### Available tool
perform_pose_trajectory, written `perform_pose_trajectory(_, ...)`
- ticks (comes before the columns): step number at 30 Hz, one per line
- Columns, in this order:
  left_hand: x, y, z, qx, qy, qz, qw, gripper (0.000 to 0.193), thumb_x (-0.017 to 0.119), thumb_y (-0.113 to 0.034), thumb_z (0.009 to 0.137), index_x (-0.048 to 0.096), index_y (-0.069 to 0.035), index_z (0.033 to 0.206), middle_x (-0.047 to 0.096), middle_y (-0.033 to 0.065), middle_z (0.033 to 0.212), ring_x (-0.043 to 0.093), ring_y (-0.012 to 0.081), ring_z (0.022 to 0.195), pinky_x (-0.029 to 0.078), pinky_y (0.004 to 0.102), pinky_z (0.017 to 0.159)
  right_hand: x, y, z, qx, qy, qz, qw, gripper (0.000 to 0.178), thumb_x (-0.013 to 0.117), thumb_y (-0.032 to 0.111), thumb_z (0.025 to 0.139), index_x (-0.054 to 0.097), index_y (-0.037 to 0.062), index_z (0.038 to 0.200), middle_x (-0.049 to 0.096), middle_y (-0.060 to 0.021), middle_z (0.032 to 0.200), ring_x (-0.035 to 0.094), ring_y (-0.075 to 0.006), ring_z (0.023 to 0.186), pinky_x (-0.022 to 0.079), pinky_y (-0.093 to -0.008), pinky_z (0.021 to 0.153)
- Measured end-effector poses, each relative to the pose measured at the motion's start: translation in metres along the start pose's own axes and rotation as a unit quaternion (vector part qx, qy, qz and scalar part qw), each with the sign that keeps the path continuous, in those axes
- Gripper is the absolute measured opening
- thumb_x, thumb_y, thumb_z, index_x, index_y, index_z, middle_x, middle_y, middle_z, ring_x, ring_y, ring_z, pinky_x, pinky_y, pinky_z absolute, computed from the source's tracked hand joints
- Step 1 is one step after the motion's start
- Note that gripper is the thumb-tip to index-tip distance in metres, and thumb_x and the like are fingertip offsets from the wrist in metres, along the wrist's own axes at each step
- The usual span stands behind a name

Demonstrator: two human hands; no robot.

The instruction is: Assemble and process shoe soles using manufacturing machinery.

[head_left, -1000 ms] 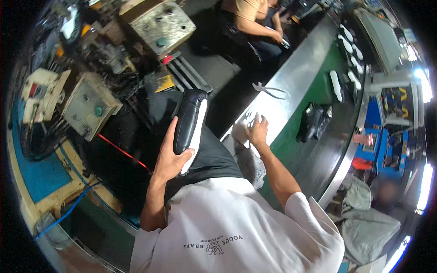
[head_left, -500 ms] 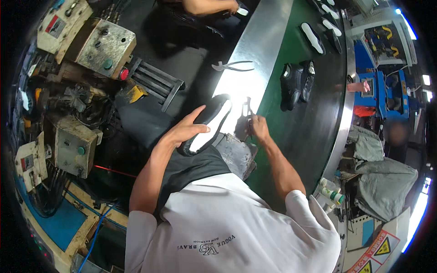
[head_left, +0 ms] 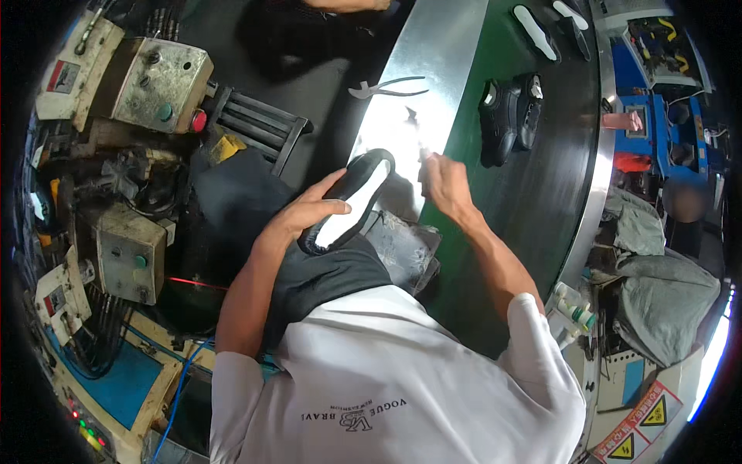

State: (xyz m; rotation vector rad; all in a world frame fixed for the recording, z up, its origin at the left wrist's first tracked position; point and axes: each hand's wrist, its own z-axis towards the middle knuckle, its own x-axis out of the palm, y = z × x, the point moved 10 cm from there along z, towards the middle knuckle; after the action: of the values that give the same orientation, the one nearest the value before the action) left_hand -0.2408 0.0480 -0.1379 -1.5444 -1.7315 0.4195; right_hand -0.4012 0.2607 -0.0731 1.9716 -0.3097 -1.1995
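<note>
My left hand (head_left: 303, 212) is closed around a black shoe (head_left: 357, 203), thumb lying across its white underside, which faces up. The shoe is tilted over my lap, its far end at the edge of the bright metal strip. To the right of the shoe, my right hand (head_left: 448, 185) is closed on a dark-handled tool (head_left: 424, 172). Its far end is blurred and washed out by glare, so I cannot tell its kind. Farther off, a pair of pincers (head_left: 372, 90) lies on the metal strip (head_left: 440, 39). A grey patterned cloth (head_left: 406, 247) rests below my hands.
Two black shoes (head_left: 510, 120) stand on the green and dark belt (head_left: 533, 201) at right, with white-soled shoes (head_left: 537, 35) beyond. Machine control boxes (head_left: 162, 85) and a slatted black rack (head_left: 259, 127) are on the left. Another person's arm (head_left: 348, 5) shows at the far edge.
The view has shifted. My right hand has moved slightly farther away and turned, swinging the tool, which is now blurred. My left hand still holds the shoe in nearly the same pose.
</note>
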Motion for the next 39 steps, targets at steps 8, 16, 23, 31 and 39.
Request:
perform_pose_trajectory(8, -0.007, 0.007, 0.003, 0.037, -0.015, 0.029, 0.999, 0.085, 0.074, -0.009, 0.097, 0.035, -0.009, 0.173, 0.065, 0.0157, 0.144, 0.064, 0.0229, 0.126, 0.049, 0.0329, 0.110, 0.038, -0.013, 0.000, -0.045, 0.048, -0.113, 0.991, 0.056, 0.045, 0.035, 0.117, 0.072, -0.0058, 0.090, 0.067, -0.0243, 0.070, 0.069, -0.0321, 0.062, 0.057, -0.0436, 0.063)
perform_pose_trajectory(16, -0.007, 0.010, 0.003, 0.020, 0.023, -0.076, 0.997, 0.084, 0.072, -0.007, 0.099, 0.032, -0.005, 0.173, 0.061, 0.0167, 0.149, 0.064, 0.0218, 0.125, 0.050, 0.0310, 0.107, 0.079, -0.039, -0.016, 0.008, 0.021, -0.069, 0.997, 0.059, 0.042, 0.038, 0.117, 0.073, -0.0064, 0.092, 0.068, -0.0350, 0.085, 0.068, -0.0553, 0.080, 0.058, -0.0552, 0.076)
perform_pose_trajectory(23, -0.004, 0.013, -0.004, 0.016, 0.034, -0.119, 0.992, 0.083, 0.068, -0.005, 0.101, 0.029, -0.006, 0.174, 0.062, 0.0170, 0.146, 0.067, 0.0212, 0.118, 0.054, 0.0298, 0.102, 0.012, 0.018, -0.015, -0.098, -0.132, 0.135, 0.977, 0.055, 0.037, 0.036, 0.120, 0.069, -0.0044, 0.101, 0.070, -0.0130, 0.069, 0.070, -0.0221, 0.061, 0.055, -0.0358, 0.060)
perform_pose_trajectory(31, -0.010, 0.023, -0.004, 0.017, 0.052, -0.153, 0.987, 0.084, 0.069, -0.008, 0.101, 0.028, -0.004, 0.174, 0.064, 0.0178, 0.143, 0.067, 0.0198, 0.122, 0.052, 0.0304, 0.104, 0.011, 0.045, -0.008, 0.039, -0.055, 0.144, 0.987, 0.053, 0.038, 0.029, 0.117, 0.069, -0.0031, 0.089, 0.073, -0.0149, 0.072, 0.068, -0.0203, 0.058, 0.054, -0.0354, 0.059)
perform_pose_trajectory(39, -0.019, 0.017, 0.008, 0.012, 0.025, -0.139, 0.990, 0.081, 0.068, -0.008, 0.101, 0.031, -0.006, 0.173, 0.063, 0.0176, 0.148, 0.066, 0.0220, 0.126, 0.054, 0.0318, 0.105, 0.046, 0.014, -0.006, 0.062, 0.029, 0.014, 0.998, 0.064, 0.041, 0.040, 0.117, 0.070, -0.0069, 0.084, 0.067, -0.0287, 0.075, 0.073, -0.0322, 0.073, 0.058, -0.0487, 0.073)
